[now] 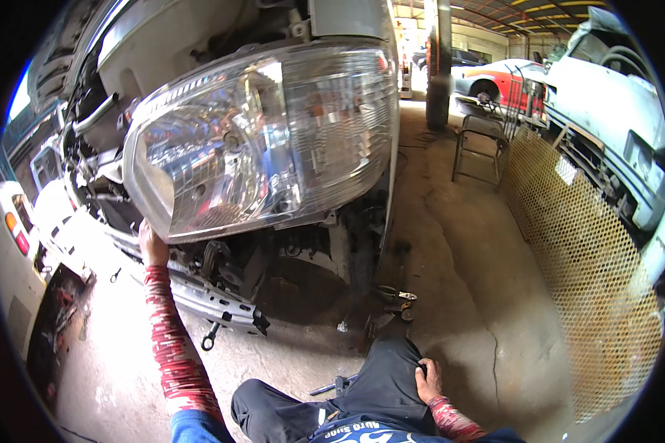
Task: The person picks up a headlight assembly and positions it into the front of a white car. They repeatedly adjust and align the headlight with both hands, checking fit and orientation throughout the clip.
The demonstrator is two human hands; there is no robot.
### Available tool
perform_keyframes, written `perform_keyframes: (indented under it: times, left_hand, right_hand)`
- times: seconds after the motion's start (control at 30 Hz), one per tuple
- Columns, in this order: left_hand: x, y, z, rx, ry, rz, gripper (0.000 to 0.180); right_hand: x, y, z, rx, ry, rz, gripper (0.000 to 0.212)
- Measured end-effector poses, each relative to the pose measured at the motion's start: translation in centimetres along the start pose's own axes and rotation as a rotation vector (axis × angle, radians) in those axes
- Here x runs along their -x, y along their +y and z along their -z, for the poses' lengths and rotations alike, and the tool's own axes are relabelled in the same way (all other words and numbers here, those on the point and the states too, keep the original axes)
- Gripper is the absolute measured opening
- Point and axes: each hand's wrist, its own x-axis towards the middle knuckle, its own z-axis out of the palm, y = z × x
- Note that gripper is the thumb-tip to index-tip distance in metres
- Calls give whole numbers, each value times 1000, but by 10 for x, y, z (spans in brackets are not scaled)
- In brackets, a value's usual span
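Note:
A large clear headlight [332, 140] sits at the front corner of a vehicle whose bumper is off. My left hand [153, 245] grips the headlight's lower inner corner, its fingertips partly hidden at the edge. Below that hand runs a bare metal crossbeam [233, 314] with a tow eye [210, 337] hanging from it. My right hand [428, 381] rests on my knee with its fingers loosely apart, holding nothing.
Pliers and other hand tools [399, 295] lie on the concrete floor under the vehicle's corner. A dark tool [336, 385] lies by my legs. On the right stand a folding chair [482, 148], a rusty mesh panel [584, 288] and a pale damaged vehicle [606, 103]. A post [437, 66] rises behind.

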Motion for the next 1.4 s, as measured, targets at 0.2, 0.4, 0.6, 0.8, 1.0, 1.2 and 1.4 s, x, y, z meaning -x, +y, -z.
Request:
perform_keyframes:
  times: [0.2,0.4,0.6,0.8,1.0,1.2,1.4]
  left_hand:
    - [-9,26,16,37,55,-73,23]
    - [-9,30,21,234,52,-6,21]
    - [-3,-5,3,155,30,-67,28]
    - [2,-33,-8,31,18,-96,29]
    - [2,-20,-5,104,88,-152,27]
    - [2,6,2,87,105,-114,26]
    - [-2,16,8,138,63,-69,26]
  right_hand:
    - [-3,0,-2,12,-22,18,27]
    - [-3,-3,-4,0,-21,45,26]
    - [-4,-5,-4,-20,8,38,27]
    - [-2,-4,-3,-19,43,76,27]
    - [-1,-5,-1,-71,77,94,23]
    - [1,-23,9,-85,9,35,28]
    - [2,-36,15,-151,60,104,25]
